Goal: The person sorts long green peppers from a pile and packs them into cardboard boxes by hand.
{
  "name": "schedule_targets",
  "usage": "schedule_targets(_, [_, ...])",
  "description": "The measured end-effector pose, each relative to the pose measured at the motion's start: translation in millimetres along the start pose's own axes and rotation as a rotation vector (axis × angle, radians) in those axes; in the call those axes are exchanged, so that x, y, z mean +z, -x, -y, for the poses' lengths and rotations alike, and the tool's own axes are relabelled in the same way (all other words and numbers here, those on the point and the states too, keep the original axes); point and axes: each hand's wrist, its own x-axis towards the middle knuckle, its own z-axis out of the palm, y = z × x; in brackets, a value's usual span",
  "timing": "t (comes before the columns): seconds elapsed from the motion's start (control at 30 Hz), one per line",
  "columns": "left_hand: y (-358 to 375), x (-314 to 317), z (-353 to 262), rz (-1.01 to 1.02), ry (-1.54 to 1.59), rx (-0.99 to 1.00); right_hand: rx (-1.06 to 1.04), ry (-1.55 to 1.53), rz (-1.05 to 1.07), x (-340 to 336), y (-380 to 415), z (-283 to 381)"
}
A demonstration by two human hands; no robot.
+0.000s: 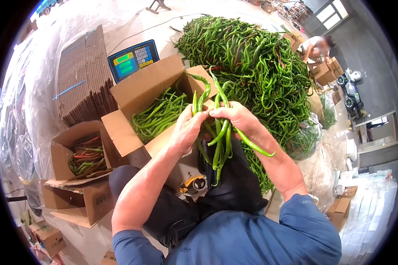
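Both hands, left [186,129] and right [235,118], grip a chili bunch [219,132] between them, above the box [141,90].

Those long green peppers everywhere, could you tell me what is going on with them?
A seated person grips a bunch of long green peppers with both the left hand and the right hand. An open box partly filled with peppers sits just ahead, beside a big pepper heap and a scale.
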Motion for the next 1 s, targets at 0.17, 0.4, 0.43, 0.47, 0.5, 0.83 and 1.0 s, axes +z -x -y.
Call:
schedule_targets(0.17, [2.0, 4.1, -0.3, -0.083, 0.182, -0.098, -0.118, 0.211, 0.002, -1.1, 10.4, 15.2])
schedule_targets(0.4, [1.2, -1.5, 6.6, 0.14, 0.321, -0.239, -0.329, 0.366, 0.043, -5.3, 2.8, 4.9])
schedule_targets(0.43, [0.2, -4.9, 7.5, 0.176, 0.314, -0.243, -0.321, 0.344, 0.025, -1.6, 4.7, 6.5])
schedule_targets(0.47, [-0.7, -7.9, 7.7, 0.21, 0.309, -0.248, -0.311, 0.321, 0.007, 1.0, 4.8, 6.6])
schedule_targets(0.5, [-0.3, -9.4, 7.6, 0.242, 0.305, -0.255, -0.316, 0.289, -0.016, 2.1, 1.7, 4.5])
schedule_targets(0.83, [1.8, -4.9, 21.0, 0.512, 0.58, -0.341, -0.372, 0.106, -0.144, 2.9, -20.0, 5.4])
schedule_targets(1.0, [2.3, -5.7, 18.8, 0.545, 0.61, -0.39, -0.418, 0.007, -0.112, -2.4, -23.9, 3.5])
